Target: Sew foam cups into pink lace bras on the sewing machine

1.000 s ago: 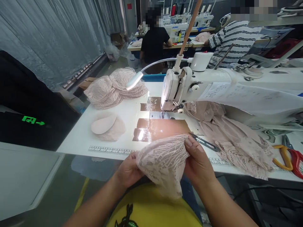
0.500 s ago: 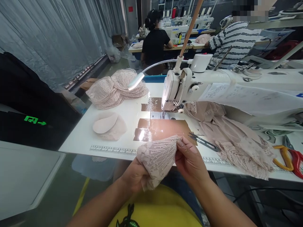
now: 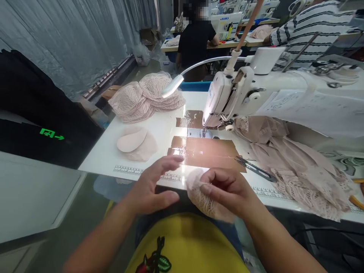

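Observation:
My right hand (image 3: 227, 189) is closed on a bunched pink lace piece (image 3: 200, 195), held just in front of the table's near edge. My left hand (image 3: 153, 185) hovers beside it with fingers stretched out and apart, holding nothing and a little clear of the lace. Both hands are above my lap, below the white sewing table (image 3: 108, 159). Thread snips (image 3: 253, 167) lie on the table just beyond my right hand.
A white sewing machine (image 3: 256, 94) with a gooseneck lamp (image 3: 173, 85) stands ahead. Brown taped patches (image 3: 207, 151) surround the needle plate. Lace pieces (image 3: 145, 96) are piled far left, foam cups (image 3: 136, 142) nearer, loose lace fabric (image 3: 298, 167) on the right. Two other people sit at machines behind.
My left hand has let go of the lace and opened to the left. The lace is now bunched smaller in my right hand. The view shifted slightly to the left.

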{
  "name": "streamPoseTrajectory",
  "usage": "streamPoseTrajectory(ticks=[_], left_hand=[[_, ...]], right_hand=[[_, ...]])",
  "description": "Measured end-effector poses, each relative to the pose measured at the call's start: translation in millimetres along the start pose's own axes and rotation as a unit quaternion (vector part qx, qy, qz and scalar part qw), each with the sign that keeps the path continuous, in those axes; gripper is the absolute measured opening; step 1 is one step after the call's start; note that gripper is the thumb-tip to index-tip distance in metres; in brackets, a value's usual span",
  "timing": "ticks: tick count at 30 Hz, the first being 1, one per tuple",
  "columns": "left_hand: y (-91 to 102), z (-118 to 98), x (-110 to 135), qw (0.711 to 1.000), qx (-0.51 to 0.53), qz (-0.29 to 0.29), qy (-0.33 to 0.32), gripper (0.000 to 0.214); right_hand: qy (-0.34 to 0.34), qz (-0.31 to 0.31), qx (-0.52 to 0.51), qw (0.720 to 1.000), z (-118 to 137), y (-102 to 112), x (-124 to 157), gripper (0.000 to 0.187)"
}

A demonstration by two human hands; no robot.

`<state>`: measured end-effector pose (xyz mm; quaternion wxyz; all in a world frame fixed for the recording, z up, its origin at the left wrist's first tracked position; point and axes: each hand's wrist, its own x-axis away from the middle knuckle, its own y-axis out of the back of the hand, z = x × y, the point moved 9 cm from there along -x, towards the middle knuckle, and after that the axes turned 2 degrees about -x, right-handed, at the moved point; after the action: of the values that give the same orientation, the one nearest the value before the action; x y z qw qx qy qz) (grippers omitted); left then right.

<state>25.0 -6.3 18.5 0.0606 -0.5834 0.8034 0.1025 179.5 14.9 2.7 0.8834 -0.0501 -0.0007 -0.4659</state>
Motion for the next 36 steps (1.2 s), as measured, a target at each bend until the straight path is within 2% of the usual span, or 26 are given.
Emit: streamPoseTrajectory(ticks=[1,3,5,7,10,14,19,25,33,36], left_hand=[[-8.2,-5.3,-5.9,0.999,-0.017,0.032,-0.006,0.051],[-25.3,-4.8,-15.7,0.995,-0.029,0.098,0.010,0.050],[-39.4,7.7,-20.7,0.986,-0.014,0.154,0.055,0.036],[-47.7,24.6,-21.9,0.978,0.027,0.178,0.110,0.027],[-50.8,41.9,-23.2,0.968,0.113,0.160,0.156,0.024],[-47.0,49.2,-28.7,0.968,0.156,0.120,0.159,0.020],[-42.3,53.2,-36.7,0.977,0.097,0.118,0.148,0.017],[-36.3,49.4,-50.3,0.985,0.027,0.122,0.122,0.021],[-35.4,54.8,-62.8,0.978,0.022,0.152,0.140,0.027],[-40.1,54.8,-66.7,0.977,0.036,0.149,0.146,0.027]], right_hand=[[0.008,0.024,0.037,0.999,3.4,-7.8,0.3,0.017],[0.030,0.036,0.105,0.993,9.4,-14.7,0.5,0.015],[0.049,0.024,0.151,0.987,13.3,-13.8,0.2,0.014],[0.056,0.006,0.178,0.982,14.5,-9.3,-0.8,0.012],[0.046,-0.017,0.185,0.982,11.6,0.0,-3.7,0.013],[0.025,-0.038,0.153,0.987,1.8,11.7,-8.4,0.017],[-0.014,-0.062,0.135,0.989,-13.7,22.8,-15.8,0.021],[-0.014,-0.085,0.183,0.979,-11.3,31.5,-23.5,0.021],[0.012,-0.080,0.208,0.975,-0.4,38.0,-30.7,0.020],[0.000,-0.074,0.195,0.978,-1.5,39.7,-34.9,0.022]])
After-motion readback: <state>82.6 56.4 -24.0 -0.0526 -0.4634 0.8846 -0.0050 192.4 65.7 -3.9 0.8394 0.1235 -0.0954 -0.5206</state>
